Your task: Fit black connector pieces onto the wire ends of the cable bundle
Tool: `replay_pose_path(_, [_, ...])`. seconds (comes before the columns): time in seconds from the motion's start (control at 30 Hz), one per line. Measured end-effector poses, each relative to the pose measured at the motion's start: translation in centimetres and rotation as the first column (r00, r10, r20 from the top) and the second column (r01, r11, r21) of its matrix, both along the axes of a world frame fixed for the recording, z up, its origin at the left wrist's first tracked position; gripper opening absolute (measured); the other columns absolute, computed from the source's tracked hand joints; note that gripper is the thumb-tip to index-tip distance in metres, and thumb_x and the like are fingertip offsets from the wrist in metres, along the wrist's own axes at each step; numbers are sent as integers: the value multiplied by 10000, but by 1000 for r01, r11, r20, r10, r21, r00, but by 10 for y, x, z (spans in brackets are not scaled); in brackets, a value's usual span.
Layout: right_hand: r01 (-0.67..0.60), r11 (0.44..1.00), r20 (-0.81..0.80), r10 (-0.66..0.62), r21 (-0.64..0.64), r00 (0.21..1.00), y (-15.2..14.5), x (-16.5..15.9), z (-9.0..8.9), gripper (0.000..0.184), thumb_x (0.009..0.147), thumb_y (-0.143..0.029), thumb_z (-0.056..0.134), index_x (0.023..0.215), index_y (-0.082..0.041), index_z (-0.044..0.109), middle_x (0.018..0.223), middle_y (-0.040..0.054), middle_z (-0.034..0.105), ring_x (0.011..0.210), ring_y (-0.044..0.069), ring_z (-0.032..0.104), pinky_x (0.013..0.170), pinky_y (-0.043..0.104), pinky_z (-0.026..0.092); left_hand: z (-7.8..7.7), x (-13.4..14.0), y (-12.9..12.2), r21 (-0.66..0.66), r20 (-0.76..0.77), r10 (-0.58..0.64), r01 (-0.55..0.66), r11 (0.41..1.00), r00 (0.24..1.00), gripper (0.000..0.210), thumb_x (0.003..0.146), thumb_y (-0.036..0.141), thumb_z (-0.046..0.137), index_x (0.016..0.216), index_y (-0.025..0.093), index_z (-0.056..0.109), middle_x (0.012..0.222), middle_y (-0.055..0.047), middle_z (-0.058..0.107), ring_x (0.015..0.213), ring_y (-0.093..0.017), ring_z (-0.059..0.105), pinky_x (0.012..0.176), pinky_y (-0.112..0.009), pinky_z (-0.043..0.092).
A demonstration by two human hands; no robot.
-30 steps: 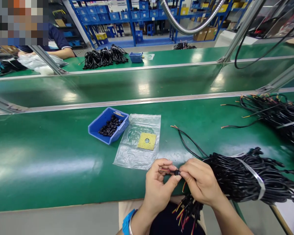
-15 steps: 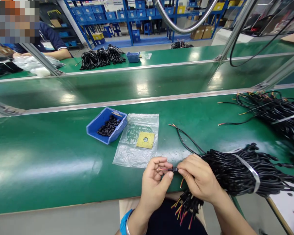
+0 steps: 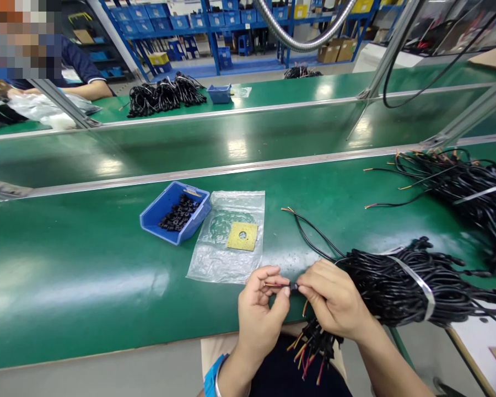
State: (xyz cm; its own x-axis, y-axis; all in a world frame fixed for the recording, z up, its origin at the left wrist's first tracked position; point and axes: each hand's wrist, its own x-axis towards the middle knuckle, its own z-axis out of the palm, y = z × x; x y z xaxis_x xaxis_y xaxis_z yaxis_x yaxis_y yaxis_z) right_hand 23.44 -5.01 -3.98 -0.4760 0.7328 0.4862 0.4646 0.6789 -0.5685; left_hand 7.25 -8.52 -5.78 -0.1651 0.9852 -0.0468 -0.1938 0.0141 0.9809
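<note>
Between my two hands is a small black connector with thin coloured wires running left from it across my left palm. My left hand pinches the connector's left side with thumb and fingers. From the other side, my right hand grips its right end; the cable behind it is hidden by the fingers. Below my right hand hangs a bunch of black cable ends with red and yellow wires. A tied bundle of black cables lies just right of my right hand.
A blue bin holds small black parts. Beside it, a yellow square pad with a hole lies on a clear plastic bag. Another black cable bundle lies at the right. A person's arm rests on the far bench.
Both hands keep nearly the same pose around the connector. The whole view has shifted slightly, so the bench things appear a little further left.
</note>
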Motion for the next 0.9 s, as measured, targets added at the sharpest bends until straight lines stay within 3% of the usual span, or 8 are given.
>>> replay_pose_path(0.27, [11, 1000, -6, -11, 11, 1000, 0, 0, 1, 181, 927, -127, 468, 839, -169, 620, 664, 15, 565, 595, 138, 481, 594, 294, 358, -2, 1, 0, 24, -41, -2, 3, 1000, 999, 310, 772, 109, 699, 1067, 175, 633, 815, -35, 735, 764, -155, 706, 732, -250, 577])
replay_pose_path(0.43, [34, 999, -40, -34, 6, 999, -1, -1, 3, 164, 924, -116, 482, 851, -173, 617, 685, 17, 589, 619, 142, 510, 612, 296, 367, -4, -1, -1, 5, 31, -8, 8, 1000, 999, 312, 791, 151, 717, 1084, 187, 616, 825, -29, 726, 774, -153, 699, 742, -251, 568])
replay_pose_path(0.57, [29, 999, -23, -28, 21, 999, -1, -2, 5, 139, 921, -103, 497, 889, -170, 615, 704, 15, 603, 636, 142, 514, 642, 307, 366, 1, -5, 0, -12, 126, -123, 125, 992, 984, 415, 740, 181, 784, 1121, 196, 621, 951, -55, 719, 825, -168, 696, 758, -266, 576])
replay_pose_path(0.67, [26, 999, -11, -25, 27, 1000, -1, -3, 6, 139, 921, -110, 496, 911, -173, 620, 721, 16, 618, 655, 146, 533, 658, 313, 377, 4, -7, 2, -51, 120, -217, 224, 973, 969, 264, 746, 225, 798, 978, 169, 686, 878, -57, 717, 762, -165, 689, 713, -256, 567])
replay_pose_path(0.8, [35, 999, -43, -34, 21, 998, -2, -3, 6, 134, 919, -130, 499, 956, -180, 618, 781, 29, 654, 689, 153, 568, 677, 318, 407, 3, -7, 2, -65, 68, -182, 187, 980, 981, 159, 776, 249, 778, 893, 162, 714, 796, -47, 711, 695, -159, 676, 674, -259, 557])
replay_pose_path(0.9, [34, 999, -41, -33, 16, 999, -2, -3, 6, 136, 920, -128, 486, 888, -183, 606, 717, 17, 618, 641, 148, 536, 647, 314, 387, 3, -8, 3, -3, 5, -158, 158, 987, 987, 148, 760, 223, 789, 892, 174, 744, 824, -54, 710, 726, -171, 683, 668, -259, 559])
